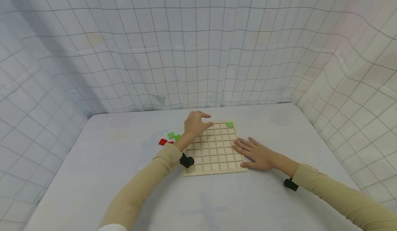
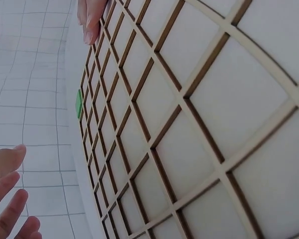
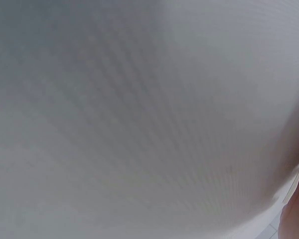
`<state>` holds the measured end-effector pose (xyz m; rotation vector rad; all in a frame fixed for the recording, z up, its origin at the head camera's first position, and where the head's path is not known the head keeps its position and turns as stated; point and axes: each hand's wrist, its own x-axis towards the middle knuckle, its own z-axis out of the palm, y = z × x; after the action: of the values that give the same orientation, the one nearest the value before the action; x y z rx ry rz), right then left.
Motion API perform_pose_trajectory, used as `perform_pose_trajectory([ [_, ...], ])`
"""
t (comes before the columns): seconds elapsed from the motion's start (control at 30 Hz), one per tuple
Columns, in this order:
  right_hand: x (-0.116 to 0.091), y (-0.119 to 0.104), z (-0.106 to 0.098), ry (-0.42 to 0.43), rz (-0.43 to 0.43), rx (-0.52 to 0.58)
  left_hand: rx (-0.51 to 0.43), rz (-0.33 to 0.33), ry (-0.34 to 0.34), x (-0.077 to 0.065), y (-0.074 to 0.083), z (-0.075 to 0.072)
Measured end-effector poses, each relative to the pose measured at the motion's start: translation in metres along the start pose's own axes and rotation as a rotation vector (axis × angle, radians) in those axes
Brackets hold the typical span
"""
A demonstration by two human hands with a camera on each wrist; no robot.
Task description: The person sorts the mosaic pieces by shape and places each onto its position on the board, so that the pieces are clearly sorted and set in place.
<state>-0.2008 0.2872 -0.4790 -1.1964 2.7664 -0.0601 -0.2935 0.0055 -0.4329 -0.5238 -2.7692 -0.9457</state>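
Observation:
A light wooden grid board [image 1: 215,151] lies on the white table, its square cells divided by thin raised strips. In its far right corner cell is a green square tile [image 1: 230,124]. My left hand [image 1: 196,124] hovers over the far left part of the board, thumb and fingers apart with nothing between them. The left wrist view shows those spread fingers [image 2: 12,209] beside the grid. Against the board's right edge my right hand [image 1: 255,154] rests flat, fingertips on the border; only a sliver of that hand [image 3: 295,214] shows in the right wrist view.
Left of the board lie a red tile [image 1: 162,141], a second red one [image 1: 170,142] and green tiles [image 1: 171,135], partly behind the left forearm. Wrinkled white sheeting with a grid pattern [image 1: 198,51] hangs behind the table [image 1: 108,155] and along both sides.

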Motion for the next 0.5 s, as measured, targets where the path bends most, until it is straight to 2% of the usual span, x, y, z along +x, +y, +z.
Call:
perform_pose_trajectory([
  [0.27, -0.001, 0.003, 0.005, 0.04, -0.02, -0.011, -0.009, -0.017, 0.01, -0.012, -0.007, -0.011],
  [0.5, -0.001, 0.001, 0.004, 0.07, -0.034, -0.033, -0.012, -0.008, 0.061, -0.024, -0.018, -0.02],
])
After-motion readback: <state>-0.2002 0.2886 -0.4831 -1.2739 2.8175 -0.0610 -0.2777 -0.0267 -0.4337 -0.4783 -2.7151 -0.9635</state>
